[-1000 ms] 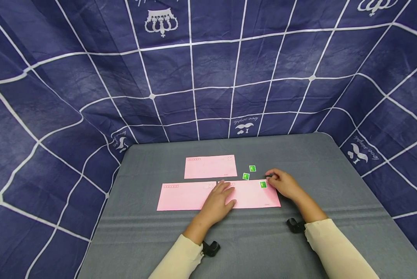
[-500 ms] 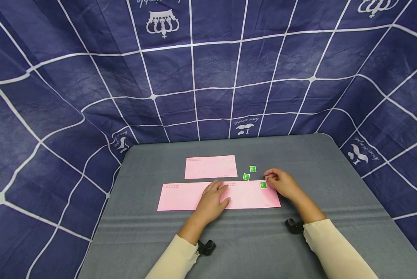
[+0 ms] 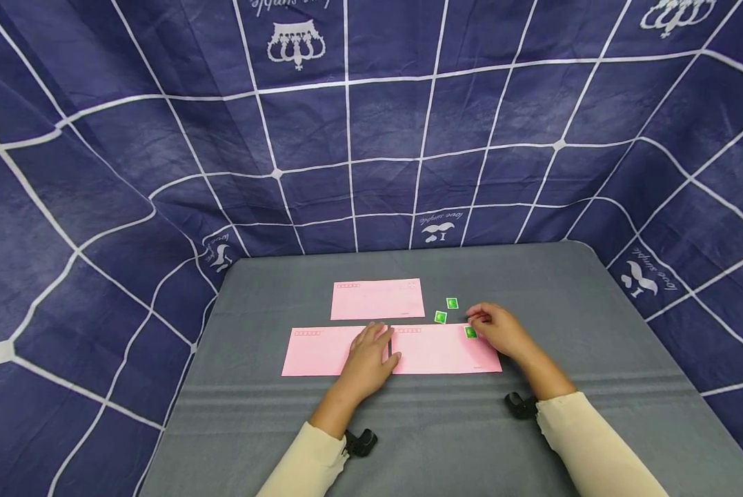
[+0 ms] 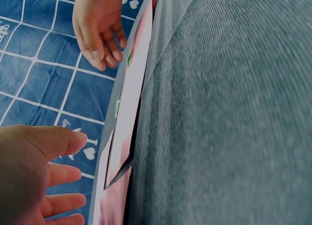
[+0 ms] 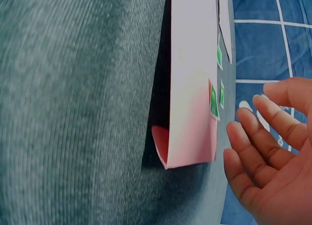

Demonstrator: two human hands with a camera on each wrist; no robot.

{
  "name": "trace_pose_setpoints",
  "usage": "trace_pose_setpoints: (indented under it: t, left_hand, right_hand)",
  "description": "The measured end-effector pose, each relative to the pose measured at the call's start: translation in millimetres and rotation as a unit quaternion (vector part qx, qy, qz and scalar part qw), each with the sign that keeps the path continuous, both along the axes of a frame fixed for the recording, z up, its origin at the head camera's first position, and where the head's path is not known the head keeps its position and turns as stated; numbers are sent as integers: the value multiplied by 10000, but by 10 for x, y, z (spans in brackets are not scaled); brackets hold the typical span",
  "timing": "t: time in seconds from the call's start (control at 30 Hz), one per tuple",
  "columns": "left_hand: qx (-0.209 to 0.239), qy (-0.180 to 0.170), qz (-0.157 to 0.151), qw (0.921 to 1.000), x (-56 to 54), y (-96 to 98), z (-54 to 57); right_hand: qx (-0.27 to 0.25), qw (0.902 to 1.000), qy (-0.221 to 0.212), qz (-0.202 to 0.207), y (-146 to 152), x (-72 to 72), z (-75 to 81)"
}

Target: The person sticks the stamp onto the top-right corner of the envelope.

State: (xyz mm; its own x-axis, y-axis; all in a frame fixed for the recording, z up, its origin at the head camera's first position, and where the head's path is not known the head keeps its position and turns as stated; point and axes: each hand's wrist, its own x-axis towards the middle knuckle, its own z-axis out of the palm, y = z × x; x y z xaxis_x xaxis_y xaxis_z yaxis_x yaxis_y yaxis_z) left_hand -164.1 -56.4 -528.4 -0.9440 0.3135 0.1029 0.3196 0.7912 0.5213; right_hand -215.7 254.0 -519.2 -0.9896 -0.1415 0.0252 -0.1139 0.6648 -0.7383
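Two pink envelopes lie side by side: the left envelope (image 3: pixel 321 351) and the right envelope (image 3: pixel 442 352). My left hand (image 3: pixel 365 362) hovers or rests over the left envelope's right end, fingers spread and holding nothing; contact cannot be told. On the right envelope's upper right corner is a green stamp (image 3: pixel 471 332). Beside that corner is my right hand (image 3: pixel 500 333), fingers loosely bent, with nothing between them in the right wrist view. Two loose green stamps, an upper one (image 3: pixel 452 303) and a lower one (image 3: pixel 441 317), lie behind the right envelope.
A third pink envelope (image 3: pixel 377 299) lies farther back on the grey cloth-covered table (image 3: pixel 272 428). Blue cloth (image 3: pixel 383 124) with white lines hangs behind and at both sides. In the right wrist view, the right envelope's end is partly raised, with a fold of pink paper (image 5: pixel 160 146) beneath.
My left hand has slid left, off the right envelope and onto the left one's end. The right hand has shifted slightly left towards the stamp. The envelopes and stamps keep their places.
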Motion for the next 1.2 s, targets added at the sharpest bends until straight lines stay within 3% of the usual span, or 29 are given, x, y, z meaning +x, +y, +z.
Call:
trace_pose_setpoints:
  t: [0.4,0.73,1.2]
  left_hand:
    - [-18,-7,283,9996,8,-150,-37]
    - [-309,24,647,9974,1,-260,-94]
    - [-216,-103,1030,9944,16,-418,-100]
  right_hand:
    - [132,9997,-216,38,-93,-38,-29]
    - [270,9995,-145,-15,-142,-86,-82]
    - [408,9991,-129,-76,-268,-118,-60]
